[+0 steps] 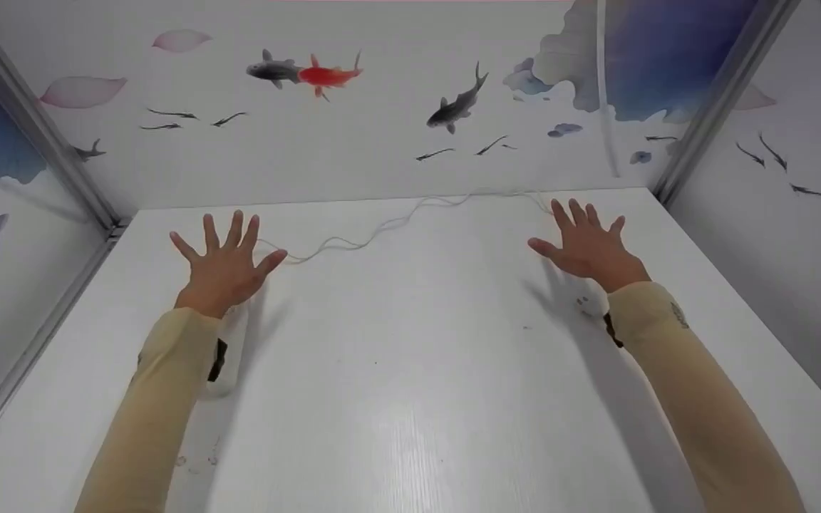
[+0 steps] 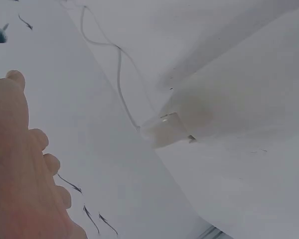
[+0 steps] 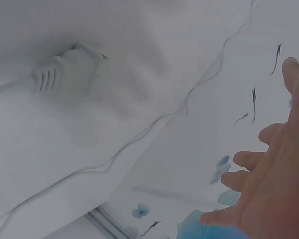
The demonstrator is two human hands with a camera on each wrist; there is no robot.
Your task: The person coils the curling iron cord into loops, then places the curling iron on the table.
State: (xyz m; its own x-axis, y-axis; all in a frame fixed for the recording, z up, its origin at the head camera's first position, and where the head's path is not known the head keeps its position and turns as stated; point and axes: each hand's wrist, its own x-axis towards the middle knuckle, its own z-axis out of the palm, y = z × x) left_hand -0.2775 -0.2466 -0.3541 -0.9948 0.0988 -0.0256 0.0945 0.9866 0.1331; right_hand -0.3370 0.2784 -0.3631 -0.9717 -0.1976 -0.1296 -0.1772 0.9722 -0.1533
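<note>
In the head view my left hand [image 1: 221,274] is held with fingers spread above the left back part of the white table [image 1: 396,320]. On the right, my right hand [image 1: 592,246] is also spread, its fingers towards the back wall. Neither hand holds anything. A thin white cord [image 1: 375,235] runs wavily along the back of the table between them. Below my left wrist lies a long white block [image 1: 225,385], partly hidden by the sleeve; the cord meets a white block [image 2: 164,130] in the left wrist view. Under my right wrist is a white ridged piece [image 3: 67,72], perhaps a plug.
White panels with printed fish [image 1: 457,103] and petals stand at the back and both sides. Metal posts [image 1: 727,92] frame the corners. Small marks [image 1: 197,463] show on the tabletop near the left forearm. Both arms cast shadows on the table.
</note>
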